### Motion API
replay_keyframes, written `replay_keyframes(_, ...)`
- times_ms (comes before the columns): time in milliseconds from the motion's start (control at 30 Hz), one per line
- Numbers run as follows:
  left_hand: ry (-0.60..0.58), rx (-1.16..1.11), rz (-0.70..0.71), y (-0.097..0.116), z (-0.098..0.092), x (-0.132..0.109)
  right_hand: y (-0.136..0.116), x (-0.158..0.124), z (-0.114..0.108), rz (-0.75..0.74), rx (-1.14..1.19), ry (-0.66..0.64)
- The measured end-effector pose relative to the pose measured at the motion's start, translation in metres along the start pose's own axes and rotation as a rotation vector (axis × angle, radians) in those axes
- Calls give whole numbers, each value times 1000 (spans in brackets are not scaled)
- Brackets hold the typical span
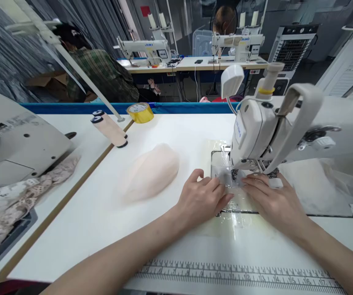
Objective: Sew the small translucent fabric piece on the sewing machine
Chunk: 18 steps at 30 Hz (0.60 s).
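A small piece of sheer white fabric (pixel 224 175) lies under the presser foot (pixel 234 175) of a white sewing machine (pixel 250 131). My left hand (pixel 204 196) is closed at the fabric's left side, fingers curled with their tips on it. On the other side of the needle, my right hand (pixel 271 198) pinches the fabric's right edge, its fingers close together and partly hidden behind the machine head. A pale pink, cup-shaped piece of sheer cloth (pixel 155 172) rests on the table to the left of my left hand.
Two peach thread cones (pixel 110 129) and a yellow tape roll (pixel 140 112) stand at the back left. Another machine (pixel 19 135) with lace fabric (pixel 19 205) is at far left. A ruler strip (pixel 225 273) runs along the front edge. Two people sit beyond.
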State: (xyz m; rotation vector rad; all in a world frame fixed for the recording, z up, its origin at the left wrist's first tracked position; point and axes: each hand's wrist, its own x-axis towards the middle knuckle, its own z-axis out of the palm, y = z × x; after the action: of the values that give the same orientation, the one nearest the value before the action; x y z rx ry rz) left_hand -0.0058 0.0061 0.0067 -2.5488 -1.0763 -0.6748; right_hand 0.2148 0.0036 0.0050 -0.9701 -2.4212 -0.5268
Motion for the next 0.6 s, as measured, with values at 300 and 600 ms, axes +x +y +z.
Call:
replay_keyframes(300, -46, -230, 85, -9, 3, 7, -17, 2, -5, 9, 262, -71)
replay_keyframes(600, -165, -316, 80, -10, 5, 9, -17, -4, 0, 68, 204, -137)
